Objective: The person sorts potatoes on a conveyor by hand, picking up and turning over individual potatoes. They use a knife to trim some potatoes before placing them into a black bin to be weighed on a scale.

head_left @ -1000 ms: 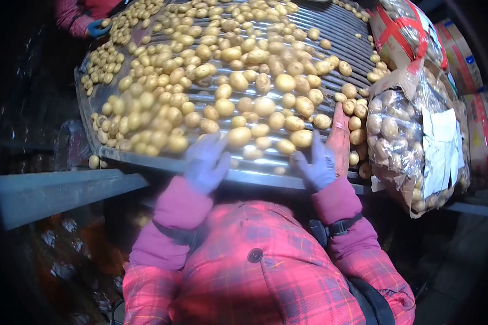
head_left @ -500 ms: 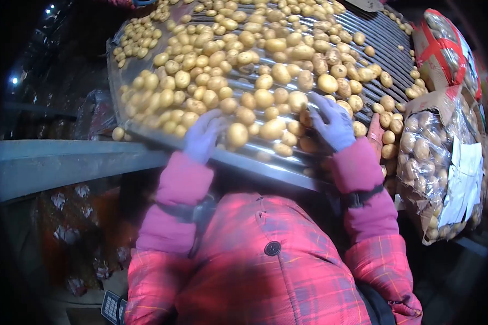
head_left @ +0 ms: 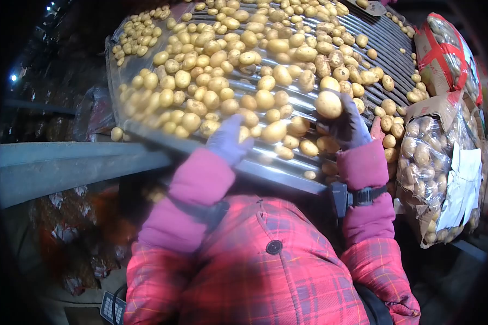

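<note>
My right hand (head_left: 353, 125), in a purple glove with a dark palm side, is turned up and grips a round potato (head_left: 328, 104) above the metal bars. My left hand (head_left: 230, 142), also gloved in purple, lies at the near edge of the potato spread with thumb apart. Its fingertips touch or nearly touch a potato (head_left: 248, 117); the far side of the fingers is hidden. Many loose potatoes of mixed sizes cover the slatted sorting table (head_left: 295, 172) around both hands.
At the right stand a clear-fronted bag of potatoes (head_left: 422, 157) with a white paper and another bag with red bands (head_left: 444, 54). A blue-grey beam (head_left: 81, 162) runs in from the left. A keypad device (head_left: 113, 307) lies low at the left.
My right hand has turned over and lifted a potato from the table. My left hand has moved right and slightly nearer to me.
</note>
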The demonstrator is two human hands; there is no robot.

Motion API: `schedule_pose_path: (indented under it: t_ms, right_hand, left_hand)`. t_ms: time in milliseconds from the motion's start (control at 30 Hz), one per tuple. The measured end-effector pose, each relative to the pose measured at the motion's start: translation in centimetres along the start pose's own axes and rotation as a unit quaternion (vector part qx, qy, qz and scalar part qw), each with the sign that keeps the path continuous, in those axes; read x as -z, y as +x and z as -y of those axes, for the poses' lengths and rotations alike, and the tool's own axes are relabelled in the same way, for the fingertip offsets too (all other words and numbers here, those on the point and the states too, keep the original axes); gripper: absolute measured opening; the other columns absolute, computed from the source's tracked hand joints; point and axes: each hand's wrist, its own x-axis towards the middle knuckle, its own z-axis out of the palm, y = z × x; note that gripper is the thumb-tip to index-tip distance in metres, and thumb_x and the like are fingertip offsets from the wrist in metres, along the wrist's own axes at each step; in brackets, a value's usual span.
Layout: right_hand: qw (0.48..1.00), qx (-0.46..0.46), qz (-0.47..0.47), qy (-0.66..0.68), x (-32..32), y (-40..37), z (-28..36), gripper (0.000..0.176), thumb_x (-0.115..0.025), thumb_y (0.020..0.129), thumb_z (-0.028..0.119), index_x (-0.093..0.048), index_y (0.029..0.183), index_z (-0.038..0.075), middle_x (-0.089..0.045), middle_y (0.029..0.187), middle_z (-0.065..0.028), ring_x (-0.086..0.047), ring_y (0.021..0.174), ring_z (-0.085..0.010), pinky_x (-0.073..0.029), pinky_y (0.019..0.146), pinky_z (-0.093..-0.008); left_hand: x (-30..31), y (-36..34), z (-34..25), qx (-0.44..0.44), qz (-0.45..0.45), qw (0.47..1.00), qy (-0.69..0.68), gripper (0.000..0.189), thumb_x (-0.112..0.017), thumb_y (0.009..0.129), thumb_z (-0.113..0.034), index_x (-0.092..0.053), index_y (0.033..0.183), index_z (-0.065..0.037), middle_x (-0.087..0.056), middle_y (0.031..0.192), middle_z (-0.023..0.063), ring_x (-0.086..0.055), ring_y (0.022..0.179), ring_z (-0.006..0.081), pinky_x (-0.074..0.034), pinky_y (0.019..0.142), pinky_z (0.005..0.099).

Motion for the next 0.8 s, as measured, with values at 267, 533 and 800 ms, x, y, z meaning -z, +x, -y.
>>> schedule_pose_path:
  t_ms: [267,533,800]
  right_hand:
    - [0.985,0.146,-0.095,0.016,4.1,-7.5,2.6,0.031,-0.053,0.092,0.038,-0.053,0.090,0.007,-0.057,0.081,-0.0067,-0.057,0.072,-0.0196,-0.051,0.064,-0.0331]
    - [0.596,0.209,0.024,-0.775,5.4,-6.1,-0.3,0.035,-0.062,0.082,0.020,-0.056,0.115,0.010,-0.059,0.094,-0.0126,-0.061,0.079,-0.0295,-0.047,0.066,-0.0414]
    - [0.515,0.144,0.060,-0.843,3.5,-3.6,-1.6,0.046,-0.063,0.076,0.026,-0.052,0.121,0.019,-0.059,0.099,-0.0196,-0.060,0.089,-0.0346,-0.048,0.075,-0.0456]
  left_hand:
    - [-0.1,-0.1,-2.5,-0.146,0.055,0.853,-0.498,0.038,-0.058,0.087,-0.027,-0.050,0.117,-0.004,-0.056,0.116,0.0126,-0.059,0.104,0.0226,-0.054,0.083,0.0408]
    - [-2.1,2.3,-4.7,-0.075,0.073,0.983,0.150,0.058,-0.055,0.078,-0.036,-0.047,0.127,-0.004,-0.053,0.115,0.0239,-0.056,0.101,0.0371,-0.046,0.087,0.0455]
    - [-0.8,4.1,-7.0,0.034,0.185,0.980,0.069,0.064,-0.060,0.076,-0.031,-0.042,0.132,-0.005,-0.052,0.120,0.0215,-0.056,0.105,0.0312,-0.048,0.086,0.0390]
